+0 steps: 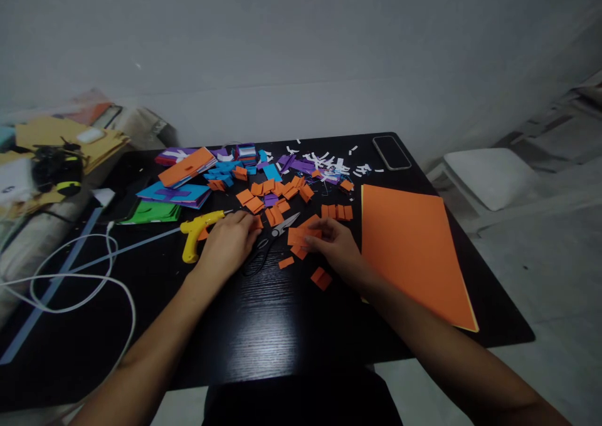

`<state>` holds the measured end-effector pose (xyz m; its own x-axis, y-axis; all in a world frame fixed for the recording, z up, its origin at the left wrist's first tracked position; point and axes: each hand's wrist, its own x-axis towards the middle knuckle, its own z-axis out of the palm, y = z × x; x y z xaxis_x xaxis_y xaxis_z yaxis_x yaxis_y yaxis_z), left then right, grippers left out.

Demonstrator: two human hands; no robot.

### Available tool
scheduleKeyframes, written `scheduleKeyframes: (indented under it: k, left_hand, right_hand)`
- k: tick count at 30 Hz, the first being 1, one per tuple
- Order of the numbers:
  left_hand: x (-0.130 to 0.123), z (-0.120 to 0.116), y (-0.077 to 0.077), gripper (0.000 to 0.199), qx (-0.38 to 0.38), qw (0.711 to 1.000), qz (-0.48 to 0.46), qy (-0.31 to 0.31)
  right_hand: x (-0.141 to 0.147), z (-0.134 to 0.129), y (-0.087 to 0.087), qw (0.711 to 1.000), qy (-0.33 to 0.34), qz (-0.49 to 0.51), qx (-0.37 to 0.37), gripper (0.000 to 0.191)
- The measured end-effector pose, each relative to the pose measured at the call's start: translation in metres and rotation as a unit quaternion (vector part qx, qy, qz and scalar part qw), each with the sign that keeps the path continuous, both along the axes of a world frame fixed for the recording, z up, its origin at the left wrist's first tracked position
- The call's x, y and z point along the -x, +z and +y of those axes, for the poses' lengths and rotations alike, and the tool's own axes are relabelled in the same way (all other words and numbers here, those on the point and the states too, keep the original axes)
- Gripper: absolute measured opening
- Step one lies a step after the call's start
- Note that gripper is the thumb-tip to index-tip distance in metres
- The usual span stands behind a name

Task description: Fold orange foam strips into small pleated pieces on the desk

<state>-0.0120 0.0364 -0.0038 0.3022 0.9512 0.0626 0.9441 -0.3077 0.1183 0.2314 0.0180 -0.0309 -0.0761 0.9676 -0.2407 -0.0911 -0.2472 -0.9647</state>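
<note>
My right hand pinches a flat orange paper strip between thumb and fingers, just over the table. More small orange paper pieces lie under and beside it, one of them a folded square. My left hand is low on the table with its fingers bent together at a small orange paper piece; its fingertips are partly hidden. Between the hands lie black-handled scissors, blades partly apart, pointing away to the right. A yellow hot glue gun rests on its side left of my left hand.
Folded orange pieces, blue and purple paper and white scraps spread behind the hands. Orange sheets are stacked at right, a phone at the back right corner. Colored paper stacks and a white cable are at left.
</note>
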Motion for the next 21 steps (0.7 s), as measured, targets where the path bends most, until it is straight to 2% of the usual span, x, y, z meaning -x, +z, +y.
scheduleKeyframes:
  k: [5,11,14,16,18,20,21]
  left_hand:
    - [0.01,0.008,-0.007,0.023,0.012,1.0,0.007,-0.011]
    - [0.007,0.009,-0.006,0.026,0.009,0.998,0.066,0.005]
    - [0.006,0.007,-0.004,0.027,0.004,0.999,0.045,0.019]
    - [0.009,0.006,-0.003,0.025,0.004,0.999,-0.024,0.034]
    - [0.012,0.004,-0.001,0.021,0.002,0.989,-0.137,0.057]
    - [0.015,0.003,0.0,0.021,0.015,0.953,-0.292,0.08]
    - [0.015,0.002,0.001,0.023,0.034,0.921,-0.378,0.087]
  right_hand:
    - [0.002,-0.001,0.001,0.999,0.013,0.045,0.012,0.03]
    - [0.003,-0.002,0.002,0.999,0.007,0.046,0.017,0.03]
    - [0.003,-0.001,0.001,0.998,0.009,0.056,0.021,0.03]
    - [0.003,-0.001,0.001,0.998,0.011,0.058,0.02,0.029]
    - [0.003,-0.001,0.001,0.998,0.011,0.06,0.016,0.029]
    - [0.003,-0.001,0.001,0.998,0.013,0.062,0.014,0.03]
    - [0.004,-0.002,0.001,0.998,0.014,0.063,0.013,0.03]
